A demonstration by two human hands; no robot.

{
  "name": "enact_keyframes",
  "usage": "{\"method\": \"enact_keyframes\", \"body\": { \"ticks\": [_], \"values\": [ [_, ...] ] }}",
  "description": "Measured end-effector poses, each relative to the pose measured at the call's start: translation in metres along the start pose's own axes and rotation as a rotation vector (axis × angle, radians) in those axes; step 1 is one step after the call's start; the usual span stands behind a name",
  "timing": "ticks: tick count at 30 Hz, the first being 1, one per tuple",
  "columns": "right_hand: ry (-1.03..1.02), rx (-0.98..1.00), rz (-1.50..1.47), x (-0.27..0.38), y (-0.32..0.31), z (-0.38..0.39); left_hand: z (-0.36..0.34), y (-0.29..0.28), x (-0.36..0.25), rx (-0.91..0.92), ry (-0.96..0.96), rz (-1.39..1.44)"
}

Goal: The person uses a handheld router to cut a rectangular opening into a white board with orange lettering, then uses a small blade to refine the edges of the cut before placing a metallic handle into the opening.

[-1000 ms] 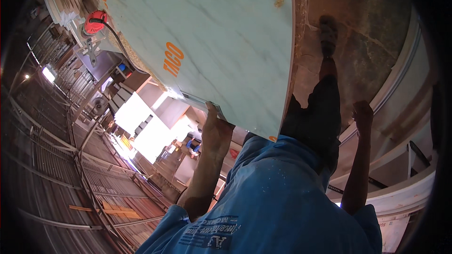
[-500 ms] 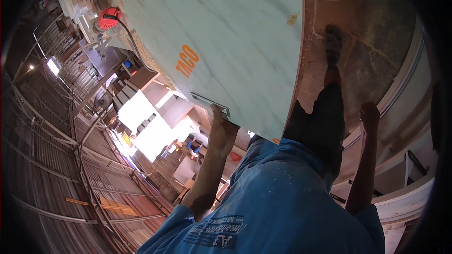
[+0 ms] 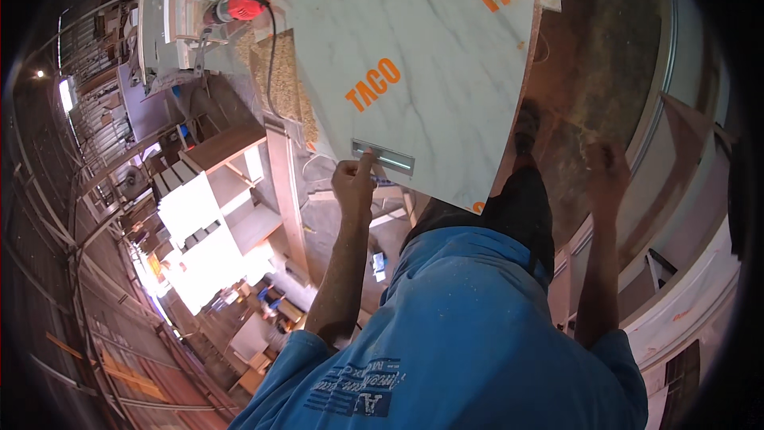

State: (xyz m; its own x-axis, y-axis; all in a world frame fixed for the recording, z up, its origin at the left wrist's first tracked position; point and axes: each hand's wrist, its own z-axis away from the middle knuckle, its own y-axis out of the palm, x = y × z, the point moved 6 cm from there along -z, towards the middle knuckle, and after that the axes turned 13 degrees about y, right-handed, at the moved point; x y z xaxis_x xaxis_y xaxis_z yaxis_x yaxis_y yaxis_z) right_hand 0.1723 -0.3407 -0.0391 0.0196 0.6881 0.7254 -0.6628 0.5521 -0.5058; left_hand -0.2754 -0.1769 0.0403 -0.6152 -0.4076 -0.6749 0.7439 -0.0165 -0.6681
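Observation:
A pale, marble-patterned panel (image 3: 446, 80) with orange lettering lies in front of me. Near its lower left edge sits a rectangular silver metal recessed handle (image 3: 398, 161), flush with or resting on the surface; I cannot tell which. My left hand (image 3: 352, 183) is at that edge, its fingers curled, with one digit pressed onto the handle's left end. Off to the right of the panel hangs my right hand (image 3: 609, 167), away from it and blurred. Nothing recognisable shows in it.
A red corded power tool (image 3: 247, 4) stands beyond the panel's left side, its black cord (image 3: 272, 72) trailing toward me. Sawdust (image 3: 278, 72) covers the surface there. Long pale boards (image 3: 684, 287) stand at my right. A wooden cabinet (image 3: 227, 147) is at the left.
My view has turned, so the panel and handle look shifted. The handle now shows more face-on, with my left digit over it. My right hand has risen slightly and blurred.

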Motion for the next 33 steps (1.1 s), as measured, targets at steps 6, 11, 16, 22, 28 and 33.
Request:
{"method": "enact_keyframes", "body": {
  "ticks": [6, 11, 16, 22, 28, 33],
  "values": [
    [-0.412, 0.497, 0.034, 0.146, 0.125, 0.132, -0.008, -0.032, 0.025, 0.081, 0.0, 0.282],
    [-0.797, 0.344, 0.405, 0.174, 0.219, 0.192, -0.031, -0.096, 0.115, 0.176, 0.037, 0.237],
    [-0.664, 0.32, 0.649, 0.177, 0.252, 0.196, -0.069, -0.17, 0.28, 0.418, 0.167, -0.08],
    [-0.532, 0.357, 0.755, 0.191, 0.253, 0.185, -0.096, -0.245, 0.486, 0.631, 0.134, -0.405],
    [-0.364, 0.32, 0.104, 0.208, 0.217, 0.147, -0.096, -0.289, 0.56, 0.276, -0.422, 0.108],
    [-0.193, 0.126, -0.103, 0.223, 0.216, 0.089, -0.111, -0.267, 0.517, 0.416, -0.284, 0.074]
  ]
}}
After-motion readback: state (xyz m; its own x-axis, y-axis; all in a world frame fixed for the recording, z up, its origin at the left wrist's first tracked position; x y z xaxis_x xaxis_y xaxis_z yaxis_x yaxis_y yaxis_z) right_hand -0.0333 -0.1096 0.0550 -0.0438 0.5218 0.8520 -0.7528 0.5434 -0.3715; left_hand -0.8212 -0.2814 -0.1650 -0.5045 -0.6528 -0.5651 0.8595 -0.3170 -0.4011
